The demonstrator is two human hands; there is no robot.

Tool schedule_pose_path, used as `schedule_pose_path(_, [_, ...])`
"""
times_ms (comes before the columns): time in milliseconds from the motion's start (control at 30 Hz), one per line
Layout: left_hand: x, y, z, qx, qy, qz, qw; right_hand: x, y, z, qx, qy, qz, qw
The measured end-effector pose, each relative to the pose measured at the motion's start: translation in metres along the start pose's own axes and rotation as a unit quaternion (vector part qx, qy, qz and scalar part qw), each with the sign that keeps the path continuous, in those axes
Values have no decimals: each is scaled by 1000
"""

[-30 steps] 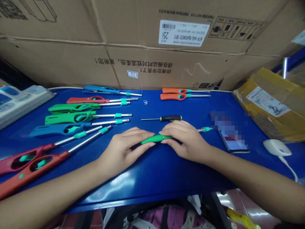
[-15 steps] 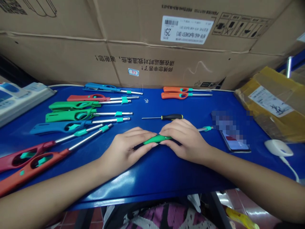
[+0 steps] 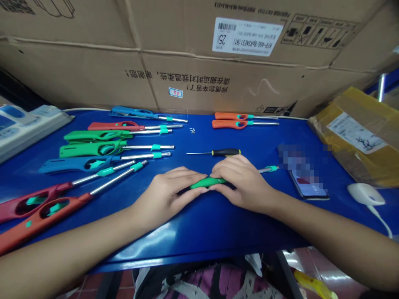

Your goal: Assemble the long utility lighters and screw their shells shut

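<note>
Head view: just below frame centre, the left hand (image 3: 163,192) and right hand (image 3: 247,182) both grip the green lighter (image 3: 204,182); even pressure without twisting appears advisable.

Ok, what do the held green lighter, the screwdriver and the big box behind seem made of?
Green lighter: body probably smooth plastic, evenly coloured with a soft sheen.
Screwdriver: shaft apparently metal, thin and silvery; handle black and yellow, plastic or rubber, can't tell.
Big box: matte brown cardboard, judging by its creased, printed panels.
</note>
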State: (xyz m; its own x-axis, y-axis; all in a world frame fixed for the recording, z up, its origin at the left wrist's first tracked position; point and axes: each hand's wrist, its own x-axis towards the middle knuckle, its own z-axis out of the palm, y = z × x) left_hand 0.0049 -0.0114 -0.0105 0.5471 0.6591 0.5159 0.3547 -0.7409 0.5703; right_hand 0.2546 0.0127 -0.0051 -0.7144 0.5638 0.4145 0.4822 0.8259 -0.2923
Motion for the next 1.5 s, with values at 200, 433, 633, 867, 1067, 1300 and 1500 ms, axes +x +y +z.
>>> schedule_pose_path(200, [-3,-4,-4,13,-8,-6,1000,-2,2,0,-3,1,-1,1000])
schedule_pose_path(433, [-1,-3,-7,15,-16,-6,1000,-1,2,-6,-1,-14,31,999])
schedule_pose_path(633, [0,-5,-13,43,13,-37,998,-1,10,-18,-59,-5,62,996])
schedule_pose_path(867, [1,-4,-17,93,14,21,995,-4,14,-22,-92,9,25,995])
schedule_pose_path(1067, [1,-4,-19,104,13,-1,994,-3,15,-20,-61,18,61,996])
schedule_pose_path(1300, [0,-5,-25,108,58,-46,991,-4,20,-19,-67,58,82,993])
schedule_pose_path(1500, [-1,-3,-24,93,52,-47,993,-6,18,-22,-125,50,48,990])
